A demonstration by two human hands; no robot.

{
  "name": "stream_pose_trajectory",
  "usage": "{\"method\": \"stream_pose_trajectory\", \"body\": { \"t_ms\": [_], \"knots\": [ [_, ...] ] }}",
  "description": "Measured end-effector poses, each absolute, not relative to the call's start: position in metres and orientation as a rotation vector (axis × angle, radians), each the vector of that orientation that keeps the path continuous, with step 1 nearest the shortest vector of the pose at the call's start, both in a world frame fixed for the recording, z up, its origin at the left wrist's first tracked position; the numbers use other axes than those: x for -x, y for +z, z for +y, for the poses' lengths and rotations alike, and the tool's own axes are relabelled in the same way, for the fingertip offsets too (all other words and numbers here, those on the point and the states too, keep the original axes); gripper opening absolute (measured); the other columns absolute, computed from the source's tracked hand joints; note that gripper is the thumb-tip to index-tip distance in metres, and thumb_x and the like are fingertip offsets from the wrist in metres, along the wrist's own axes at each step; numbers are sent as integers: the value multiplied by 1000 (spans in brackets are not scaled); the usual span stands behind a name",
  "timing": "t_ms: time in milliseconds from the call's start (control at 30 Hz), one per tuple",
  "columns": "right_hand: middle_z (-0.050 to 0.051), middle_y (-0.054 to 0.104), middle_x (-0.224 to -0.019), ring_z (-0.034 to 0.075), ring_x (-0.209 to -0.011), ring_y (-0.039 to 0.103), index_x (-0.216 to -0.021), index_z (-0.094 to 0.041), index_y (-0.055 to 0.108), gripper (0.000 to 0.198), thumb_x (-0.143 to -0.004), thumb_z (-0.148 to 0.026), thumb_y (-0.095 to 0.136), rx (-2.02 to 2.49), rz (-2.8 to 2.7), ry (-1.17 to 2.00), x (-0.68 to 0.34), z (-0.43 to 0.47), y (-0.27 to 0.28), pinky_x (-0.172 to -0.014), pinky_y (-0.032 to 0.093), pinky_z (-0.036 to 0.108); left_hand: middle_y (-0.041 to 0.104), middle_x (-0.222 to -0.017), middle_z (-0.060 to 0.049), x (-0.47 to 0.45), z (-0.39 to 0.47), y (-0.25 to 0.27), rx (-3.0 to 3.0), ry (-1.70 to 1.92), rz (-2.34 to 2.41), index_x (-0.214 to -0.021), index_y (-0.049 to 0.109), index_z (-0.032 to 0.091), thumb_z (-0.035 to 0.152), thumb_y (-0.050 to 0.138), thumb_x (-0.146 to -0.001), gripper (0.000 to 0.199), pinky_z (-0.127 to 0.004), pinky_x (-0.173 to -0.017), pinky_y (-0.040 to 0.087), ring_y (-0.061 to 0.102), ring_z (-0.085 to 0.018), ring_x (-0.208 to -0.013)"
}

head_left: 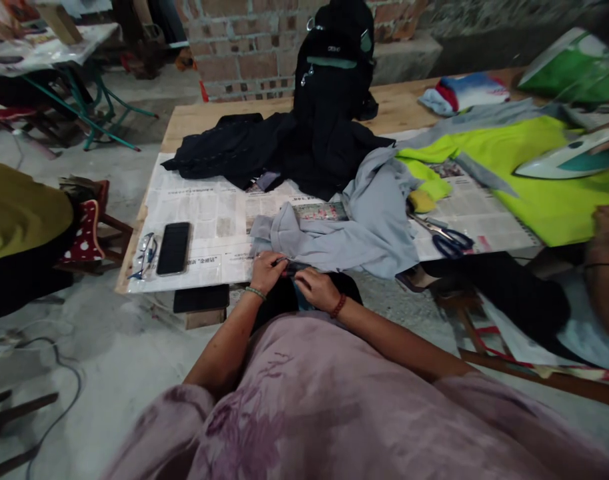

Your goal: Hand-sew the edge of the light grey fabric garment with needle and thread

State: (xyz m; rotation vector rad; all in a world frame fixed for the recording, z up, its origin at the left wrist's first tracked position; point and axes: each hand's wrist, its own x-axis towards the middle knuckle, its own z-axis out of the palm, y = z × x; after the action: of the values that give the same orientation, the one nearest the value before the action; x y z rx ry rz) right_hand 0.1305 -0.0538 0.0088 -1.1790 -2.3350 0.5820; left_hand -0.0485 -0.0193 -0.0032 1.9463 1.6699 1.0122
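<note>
Because the grey garment (381, 207) looks like soft, light knit that would sag and crease rather than break, it is probably best taken by its doubled near edge. It lies along the middle of the tabletop's (171, 127) near edge, just beyond and rightward of both hands; the left hand (267, 272) pinches its hem, while the right hand's (319, 289) fingers curl close by, their hold unclear.

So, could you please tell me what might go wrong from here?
The iron sits on the yellow-green garment and might scorch it if hot. A tug on the gray garment by the left hand could drag the scissors beside it off the table. The glasses near the table's corner might get knocked down.
</note>
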Motion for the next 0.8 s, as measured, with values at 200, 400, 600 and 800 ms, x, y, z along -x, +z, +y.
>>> {"method": "stream_pose_trajectory", "body": {
  "t_ms": [200,400,600,800],
  "knots": [
    [12,56,-106,19,-90,55,-115,-15,52,31,-86,-19,41,1296,-2449,418,-110,-26,4,-75,45,28,67,-70,1,52,-8,7,-1738,894,1641,-73,69,20,25,59,-73,11,-28,-67,47,59,-16,-71],
    [8,61,-91,16,-84,56,-92,-16,62,21,-88,-21,42,1308,-2197,530,-99,-5,2,-74,43,25,59,-60,4,60,4,22,-1588,659,1557,-71,67,16,34,55,-72,21,-22,-59,40,52,-12,-62],
    [1,61,-74,13,-73,55,-76,-18,61,16,-83,-20,47,1318,-1760,822,-98,13,3,-69,41,23,49,-61,5,66,7,21,-1714,679,1535,-60,59,16,37,63,-65,22,-22,-59,35,45,-10,-62],
    [5,60,-81,14,-80,53,-80,-17,61,16,-84,-17,46,1122,-1882,605,-95,17,2,-75,41,26,34,-55,6,58,4,14,-1666,824,1678,-50,41,17,37,54,-71,32,-22,-53,27,35,-8,-56]
  ]
}}
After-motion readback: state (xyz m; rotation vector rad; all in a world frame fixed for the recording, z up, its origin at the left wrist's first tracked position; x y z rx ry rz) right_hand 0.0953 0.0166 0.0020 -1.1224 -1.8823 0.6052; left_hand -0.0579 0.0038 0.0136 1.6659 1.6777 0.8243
